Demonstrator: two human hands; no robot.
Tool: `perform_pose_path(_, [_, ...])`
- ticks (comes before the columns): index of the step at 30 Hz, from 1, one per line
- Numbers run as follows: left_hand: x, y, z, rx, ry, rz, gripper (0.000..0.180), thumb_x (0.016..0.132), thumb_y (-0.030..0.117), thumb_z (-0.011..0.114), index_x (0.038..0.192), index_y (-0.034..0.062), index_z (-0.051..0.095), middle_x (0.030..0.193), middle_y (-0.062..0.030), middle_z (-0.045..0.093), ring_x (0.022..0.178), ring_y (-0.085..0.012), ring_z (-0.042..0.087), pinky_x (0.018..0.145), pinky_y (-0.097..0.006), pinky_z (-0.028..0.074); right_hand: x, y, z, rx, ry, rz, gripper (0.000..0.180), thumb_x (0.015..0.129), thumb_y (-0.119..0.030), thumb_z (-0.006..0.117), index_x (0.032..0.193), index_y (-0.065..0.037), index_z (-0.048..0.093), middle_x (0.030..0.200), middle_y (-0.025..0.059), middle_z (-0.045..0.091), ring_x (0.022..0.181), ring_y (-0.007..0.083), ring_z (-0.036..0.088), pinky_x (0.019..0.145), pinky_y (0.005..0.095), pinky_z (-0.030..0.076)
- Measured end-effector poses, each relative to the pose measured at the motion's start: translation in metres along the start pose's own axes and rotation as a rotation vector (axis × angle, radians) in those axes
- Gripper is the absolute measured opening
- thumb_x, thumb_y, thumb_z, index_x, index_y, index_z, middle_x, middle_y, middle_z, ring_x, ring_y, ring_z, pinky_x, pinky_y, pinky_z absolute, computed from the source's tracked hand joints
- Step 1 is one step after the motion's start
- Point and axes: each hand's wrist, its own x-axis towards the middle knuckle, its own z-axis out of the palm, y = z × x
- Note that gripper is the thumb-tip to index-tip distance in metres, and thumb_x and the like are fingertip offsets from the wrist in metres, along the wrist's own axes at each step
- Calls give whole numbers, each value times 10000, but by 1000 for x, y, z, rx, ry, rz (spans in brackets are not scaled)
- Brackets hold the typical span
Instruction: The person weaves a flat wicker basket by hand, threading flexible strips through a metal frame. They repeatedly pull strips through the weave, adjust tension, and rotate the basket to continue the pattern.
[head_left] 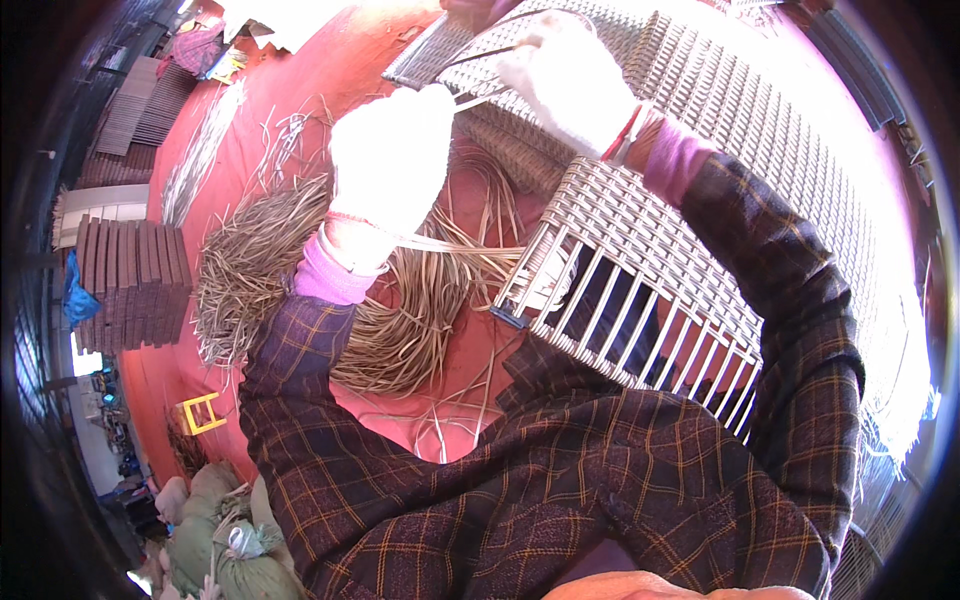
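White gloves cover both my hands. My left hand [392,150] is closed above the strip bundles, and a pale flat weaving strip comes out by its fingertips. Up and to the right, my right hand [565,75] pinches strips, one pale and one darker, that stretch leftward from its fingers. Against my lap leans a partly woven panel [640,225]. Its upper part is closely woven in grey-beige strips, while bare parallel bars show along the lower part. From its left edge, several loose strips [470,250] run toward my left wrist.
A large coil of tan strips [400,340] lies on the red ground, beside another bundle [255,265]. Behind the lap panel lies a large woven panel [740,120]. Stacked brown slats [135,280] stand at left, near a yellow frame-shaped piece [204,413] and green sacks [205,530].
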Motion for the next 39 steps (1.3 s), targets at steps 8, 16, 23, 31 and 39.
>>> perform_pose_path(8, [-21, -16, 12, 45, 8, -59, 32, 1007, 167, 624, 1025, 148, 642, 809, -45, 577, 682, -224, 634, 603, -376, 501, -58, 94, -19, 389, -139, 537, 261, 1051, -312, 665, 960, -78, 734, 843, 56, 655, 827, 204, 625, 789, 403, 504])
perform_pose_path(16, [-63, -69, 76, 101, 71, -164, 51, 1028, 198, 604, 1011, 168, 642, 814, -41, 589, 707, -219, 655, 624, -387, 518, -170, 228, -64, 173, -85, 718, 390, 1069, -402, 664, 976, -24, 673, 844, 29, 610, 745, 134, 582, 625, 294, 491])
perform_pose_path(23, [-100, -99, 112, 180, 4, -229, 128, 1047, 163, 577, 1043, 143, 703, 878, -68, 680, 769, -259, 704, 677, -412, 554, -274, 285, -119, -673, -193, 247, 209, 940, -78, 723, 1148, -52, 727, 840, 137, 729, 812, 311, 724, 789, 426, 572])
perform_pose_path(31, [-149, -139, 166, 154, -287, -361, 172, 1077, 237, 574, 1134, 108, 673, 965, -78, 722, 849, -308, 734, 716, -455, 569, -346, 286, -102, -518, -57, 426, 241, 1069, -159, 637, 1265, -28, 690, 1021, 117, 708, 915, 245, 661, 842, 383, 543])
perform_pose_path(39, [-16, -94, 93, -1395, -522, -515, 733, 987, 48, 692, 1653, -26, 395, 1673, -174, 481, 1540, -261, 465, 1278, -377, 376, -223, 172, -46, -55, -205, 649, 223, 1050, -276, 650, 1128, -92, 551, 1041, 49, 565, 1033, 139, 569, 921, 336, 522])
